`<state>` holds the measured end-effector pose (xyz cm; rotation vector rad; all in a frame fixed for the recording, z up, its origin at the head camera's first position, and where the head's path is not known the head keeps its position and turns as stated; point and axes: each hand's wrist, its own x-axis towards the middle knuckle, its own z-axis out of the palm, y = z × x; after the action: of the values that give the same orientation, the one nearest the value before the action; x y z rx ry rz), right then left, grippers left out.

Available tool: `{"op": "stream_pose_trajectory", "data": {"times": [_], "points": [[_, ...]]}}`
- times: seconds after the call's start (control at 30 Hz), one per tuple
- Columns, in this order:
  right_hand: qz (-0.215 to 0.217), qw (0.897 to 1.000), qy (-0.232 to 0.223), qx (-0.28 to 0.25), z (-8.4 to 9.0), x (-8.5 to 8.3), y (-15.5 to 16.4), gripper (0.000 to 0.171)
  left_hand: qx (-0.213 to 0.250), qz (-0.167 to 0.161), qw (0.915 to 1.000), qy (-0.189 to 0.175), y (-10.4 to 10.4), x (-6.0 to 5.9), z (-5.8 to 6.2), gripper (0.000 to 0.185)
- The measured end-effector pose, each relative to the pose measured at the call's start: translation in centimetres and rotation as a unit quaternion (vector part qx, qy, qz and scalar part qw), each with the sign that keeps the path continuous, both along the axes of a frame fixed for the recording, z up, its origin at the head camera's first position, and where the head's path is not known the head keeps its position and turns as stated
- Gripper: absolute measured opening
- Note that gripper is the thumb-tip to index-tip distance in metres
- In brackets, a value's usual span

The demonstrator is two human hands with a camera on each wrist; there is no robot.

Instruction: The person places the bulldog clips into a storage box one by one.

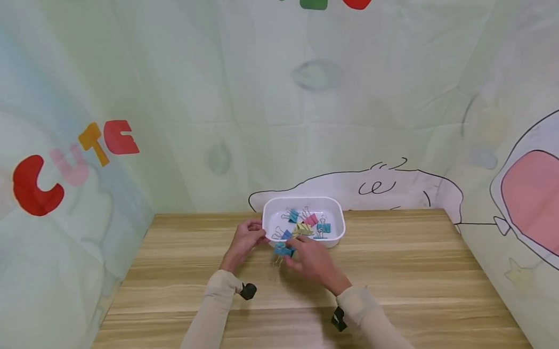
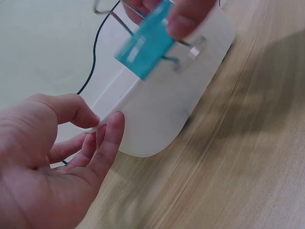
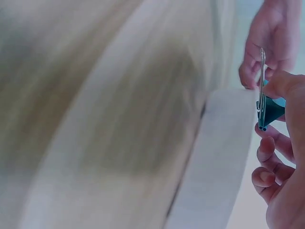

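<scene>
Right hand (image 1: 313,261) is pinching a teal binder clip (image 2: 145,46) by its wire handles, just in front of the white tray (image 1: 335,241), while the left hand (image 1: 245,240) sits relaxed and spread at the tray's near-left corner, fingers by the rim, holding nothing. Beyond both hands it's a printed cloth backdrop (image 1: 265,88) all round, under them a smooth wooden table (image 1: 421,290), so things would probably slide easily. Inside the tray, a few more coloured clips (image 1: 307,224). I'd guess the clip's light, stiff and springy, with slick metal, so the handles look like the best place to hold.
</scene>
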<state>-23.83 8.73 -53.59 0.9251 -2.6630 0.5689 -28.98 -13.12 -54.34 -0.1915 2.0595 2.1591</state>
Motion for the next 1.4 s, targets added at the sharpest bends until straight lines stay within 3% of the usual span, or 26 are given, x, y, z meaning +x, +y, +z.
{"op": "stream_pose_trajectory", "data": {"times": [0.23,0.77,1.4], "points": [[-0.031,0.999,0.041,-0.004,2.1,-1.5,0.6,0.025,0.003,0.003,1.0000,0.001,-0.1,-0.1,-0.2,0.041],[-0.065,0.997,0.049,-0.001,7.1,-5.2,1.7,0.027,-0.011,0.000,0.9999,-0.010,-0.3,0.0,-0.1,0.040],[-0.100,0.995,0.021,0.005,7.1,-5.7,1.6,0.032,-0.011,-0.003,0.9998,-0.017,0.1,0.1,-0.2,0.039]]}}
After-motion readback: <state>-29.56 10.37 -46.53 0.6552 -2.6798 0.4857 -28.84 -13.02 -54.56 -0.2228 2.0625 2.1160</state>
